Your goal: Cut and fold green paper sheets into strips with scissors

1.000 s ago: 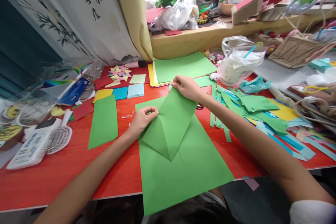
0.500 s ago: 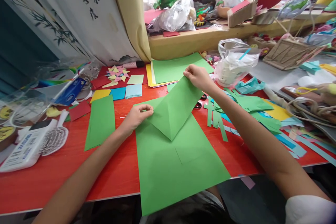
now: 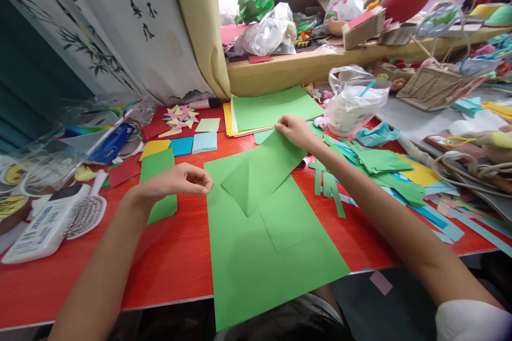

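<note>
A large green paper sheet (image 3: 276, 256) lies on the red table (image 3: 176, 261) in front of me, overhanging the near edge, with its upper right corner folded over as a flap (image 3: 260, 170). My right hand (image 3: 294, 130) pinches the far corner of that flap near the top of the sheet. My left hand (image 3: 176, 181) hovers just left of the sheet, fingers curled loosely together, holding nothing that I can see. Creases cross the middle of the sheet.
A narrow green strip (image 3: 160, 181) lies left of the sheet, and a stack of coloured paper (image 3: 272, 109) lies behind it. Cut green and blue strips (image 3: 380, 170) litter the right. A white calculator (image 3: 40, 226), hairbrush (image 3: 86, 213) and plastic bag (image 3: 352, 98) stand around.
My left hand has let go of the flap's left edge and drawn back to the left. My right hand has lowered the flap, which now lies flatter on the sheet.
</note>
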Tool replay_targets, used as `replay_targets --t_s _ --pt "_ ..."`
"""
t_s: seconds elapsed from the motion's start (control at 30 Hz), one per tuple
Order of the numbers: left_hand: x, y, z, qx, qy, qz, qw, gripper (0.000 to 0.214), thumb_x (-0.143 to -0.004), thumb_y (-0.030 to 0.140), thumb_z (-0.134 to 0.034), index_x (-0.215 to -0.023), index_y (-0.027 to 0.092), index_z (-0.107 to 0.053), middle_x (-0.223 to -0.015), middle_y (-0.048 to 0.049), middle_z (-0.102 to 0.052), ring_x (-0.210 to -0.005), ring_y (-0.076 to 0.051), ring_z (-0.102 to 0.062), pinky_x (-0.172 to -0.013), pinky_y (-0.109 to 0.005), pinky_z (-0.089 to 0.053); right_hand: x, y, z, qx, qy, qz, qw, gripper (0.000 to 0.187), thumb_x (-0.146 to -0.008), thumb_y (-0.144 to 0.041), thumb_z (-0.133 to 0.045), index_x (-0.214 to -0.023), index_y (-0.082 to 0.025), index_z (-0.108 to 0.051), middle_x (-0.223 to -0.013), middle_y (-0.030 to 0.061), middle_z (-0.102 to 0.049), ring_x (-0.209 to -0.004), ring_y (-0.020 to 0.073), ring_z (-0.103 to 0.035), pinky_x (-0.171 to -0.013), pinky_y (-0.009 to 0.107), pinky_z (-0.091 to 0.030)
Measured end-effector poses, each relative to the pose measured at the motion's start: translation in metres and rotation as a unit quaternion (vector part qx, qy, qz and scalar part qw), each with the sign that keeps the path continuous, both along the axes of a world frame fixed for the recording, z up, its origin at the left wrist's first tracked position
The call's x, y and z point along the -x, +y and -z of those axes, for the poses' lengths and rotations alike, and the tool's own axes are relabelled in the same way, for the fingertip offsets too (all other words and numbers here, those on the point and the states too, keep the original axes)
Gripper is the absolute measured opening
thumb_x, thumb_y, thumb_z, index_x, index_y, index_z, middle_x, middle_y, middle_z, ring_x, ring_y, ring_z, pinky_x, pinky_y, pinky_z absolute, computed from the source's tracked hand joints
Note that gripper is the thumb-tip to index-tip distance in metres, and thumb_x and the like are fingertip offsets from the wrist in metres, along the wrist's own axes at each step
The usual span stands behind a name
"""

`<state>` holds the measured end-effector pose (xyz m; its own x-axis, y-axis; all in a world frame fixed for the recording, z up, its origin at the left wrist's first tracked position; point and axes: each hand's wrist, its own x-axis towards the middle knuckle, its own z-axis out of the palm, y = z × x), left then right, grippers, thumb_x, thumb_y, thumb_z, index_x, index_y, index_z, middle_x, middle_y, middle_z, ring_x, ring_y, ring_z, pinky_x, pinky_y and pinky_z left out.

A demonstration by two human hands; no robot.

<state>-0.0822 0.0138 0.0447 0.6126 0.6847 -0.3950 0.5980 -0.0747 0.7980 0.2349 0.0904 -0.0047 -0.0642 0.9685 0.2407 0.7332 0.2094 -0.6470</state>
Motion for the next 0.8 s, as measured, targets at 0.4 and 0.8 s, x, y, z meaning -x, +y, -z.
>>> replay_targets --t_s 0.4,0.8 --pt "-0.052 -0.004 0.049 -0.13 -0.077 -0.235 0.96 0.032 -0.071 0.044 -0.062 -0.087 0.017 -0.063 -0.061 0.0033 -0.049 -0.05 -0.007 -0.035 -0.047 -0.021 -0.027 0.072 -0.05 0.006 0.124 0.155 -0.214 0.956 0.028 -0.078 -0.043 -0.057 -0.074 -0.015 -0.054 -0.071 -0.0007 -0.053 -0.065 0.011 -0.046 -0.06 0.025 -0.032" --pt "-0.057 -0.013 0.056 -0.139 -0.111 -0.262 0.948 0.023 -0.074 0.037 -0.06 -0.084 0.016 -0.061 -0.067 0.003 -0.053 -0.052 -0.007 -0.039 -0.049 -0.021 -0.029 0.089 -0.067 0.011 0.029 0.026 -0.24 0.97 0.023 -0.09 -0.029 -0.049 -0.072 -0.016 -0.051 -0.067 -0.001 -0.053 -0.061 0.0097 -0.043 -0.058 0.023 -0.026"
